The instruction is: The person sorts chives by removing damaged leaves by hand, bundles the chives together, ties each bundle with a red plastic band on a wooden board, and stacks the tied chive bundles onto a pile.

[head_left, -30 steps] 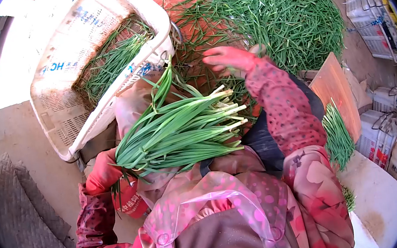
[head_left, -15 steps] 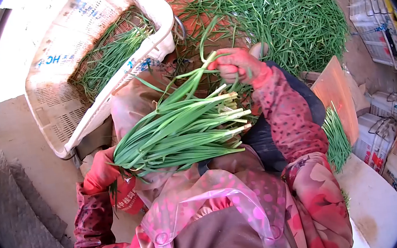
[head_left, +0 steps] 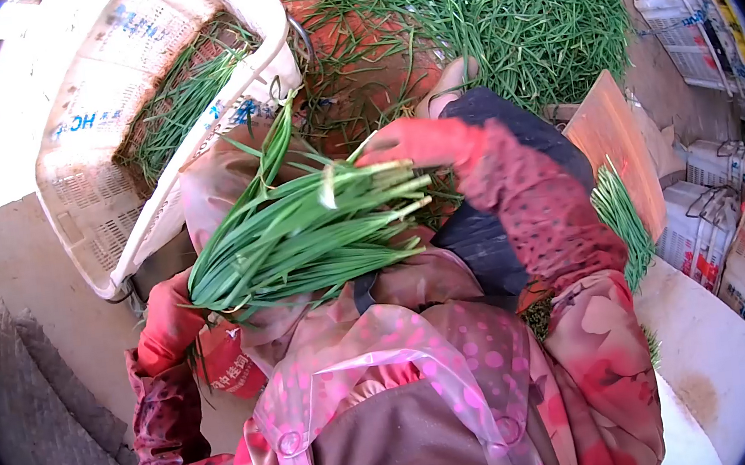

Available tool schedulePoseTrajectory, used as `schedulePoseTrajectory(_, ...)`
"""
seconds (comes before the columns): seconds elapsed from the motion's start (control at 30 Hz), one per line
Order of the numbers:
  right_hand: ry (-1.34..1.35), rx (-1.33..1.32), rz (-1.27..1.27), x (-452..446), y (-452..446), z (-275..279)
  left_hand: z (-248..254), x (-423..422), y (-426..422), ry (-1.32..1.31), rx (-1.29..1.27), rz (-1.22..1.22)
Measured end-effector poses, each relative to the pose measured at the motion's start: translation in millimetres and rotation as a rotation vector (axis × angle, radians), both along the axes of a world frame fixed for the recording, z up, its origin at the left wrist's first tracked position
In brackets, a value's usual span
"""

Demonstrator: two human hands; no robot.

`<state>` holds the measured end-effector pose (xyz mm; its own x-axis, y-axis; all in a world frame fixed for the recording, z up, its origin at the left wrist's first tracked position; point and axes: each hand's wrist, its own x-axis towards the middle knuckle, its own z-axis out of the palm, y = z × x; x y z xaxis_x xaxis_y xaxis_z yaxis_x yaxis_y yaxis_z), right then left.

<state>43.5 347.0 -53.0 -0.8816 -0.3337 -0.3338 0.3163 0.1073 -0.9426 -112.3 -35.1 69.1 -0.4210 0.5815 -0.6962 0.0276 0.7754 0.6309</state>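
Note:
My left hand (head_left: 171, 318), in a red glove, is closed round the leafy end of a bunch of green stalks (head_left: 299, 237) that lies across my lap. The pale cut ends point right. My right hand (head_left: 413, 142), also red-gloved, is over the top edge of the bunch near those pale ends; it is blurred, and its fingertips are partly lost among the leaves. A few longer leaves stick up from the bunch towards the crate.
A white crate (head_left: 93, 188) with loose stalks stands at the upper left. A large green heap (head_left: 514, 20) covers the floor ahead. At right are an orange board (head_left: 614, 142), a smaller bundle (head_left: 623, 225) and stacked crates (head_left: 681, 18). Grey matting (head_left: 37, 413) lies at left.
My right hand reached towards the heap side, pinched some leaves above the bunch, then came down and left onto it. Leaves it held upright now lean towards the crate. My left hand keeps its hold.

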Motion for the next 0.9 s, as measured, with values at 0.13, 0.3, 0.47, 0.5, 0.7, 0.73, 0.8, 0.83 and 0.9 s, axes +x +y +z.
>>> schedulePoseTrajectory(0.13, 0.098, 0.072, -0.052, 3, -36, -24, 33, 0, 17, 0.308, -0.09, -0.205)
schedulePoseTrajectory(0.3, -0.231, -0.318, -0.937, 44, 6, -10, 71, -2, 55, 0.613, -0.094, -0.371)
schedulePoseTrajectory(0.47, -0.388, 0.154, -0.925, 74, 73, -45, 100, -22, 107, 1.065, -0.141, -0.638)
schedulePoseTrajectory(0.5, -0.244, 0.719, -0.781, 79, 64, -27, 112, -21, 122, 1.127, -0.158, -0.65)
schedulePoseTrajectory(0.7, -0.09, 0.273, -0.461, 73, -21, 8, 159, -11, 157, 1.425, -0.125, -0.79)
schedulePoseTrajectory(0.73, -0.238, 0.081, -0.412, 65, -43, 19, 164, -5, 157, 1.494, -0.162, -0.789)
schedulePoseTrajectory(0.8, -0.372, -0.111, -0.352, 56, -53, 26, 164, -3, 147, 1.598, -0.201, -0.808)
schedulePoseTrajectory(0.83, -0.29, -0.125, -0.479, 52, -51, 20, 160, -3, 137, 1.6, -0.213, -0.805)
schedulePoseTrajectory(0.9, -0.277, -0.287, -0.673, 42, -34, 5, 148, -3, 113, 1.625, -0.221, -0.759)
